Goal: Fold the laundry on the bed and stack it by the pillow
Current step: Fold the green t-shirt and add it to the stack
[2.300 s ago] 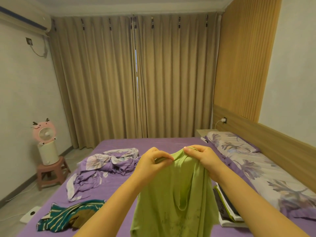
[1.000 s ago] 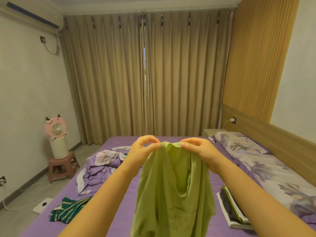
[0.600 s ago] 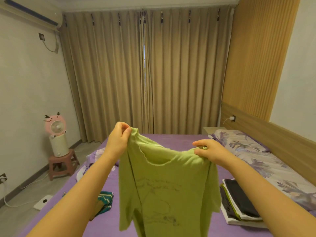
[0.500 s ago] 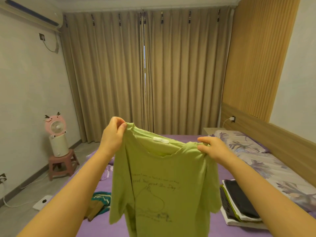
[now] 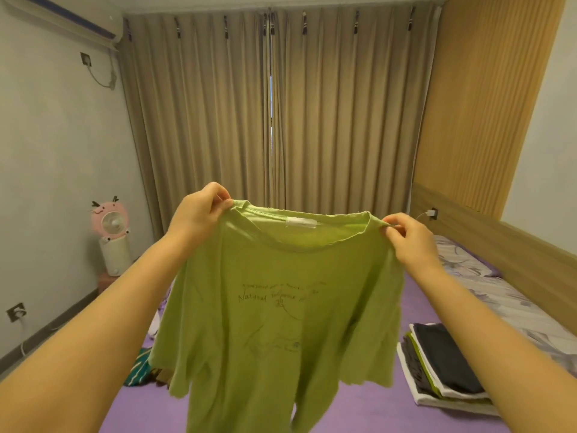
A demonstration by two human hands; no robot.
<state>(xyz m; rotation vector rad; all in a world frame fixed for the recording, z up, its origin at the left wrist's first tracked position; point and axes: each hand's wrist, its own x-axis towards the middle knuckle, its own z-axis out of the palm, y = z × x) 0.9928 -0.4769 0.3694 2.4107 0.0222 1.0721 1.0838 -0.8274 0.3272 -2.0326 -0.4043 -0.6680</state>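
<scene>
Shirt (image 5: pixel 281 307) spread between left hand (image 5: pixel 196 214), right hand (image 5: pixel 409 239)

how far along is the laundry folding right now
Done: a folded stack lies beside the pillow. In hand: left hand and right hand pinch the green t-shirt spread open by its shoulders, unfolded. Left: a striped garment lies loose on the bed.

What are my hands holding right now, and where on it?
The green T-shirt, held up: left hand and right hand each pinch a shoulder beside the collar.
</scene>
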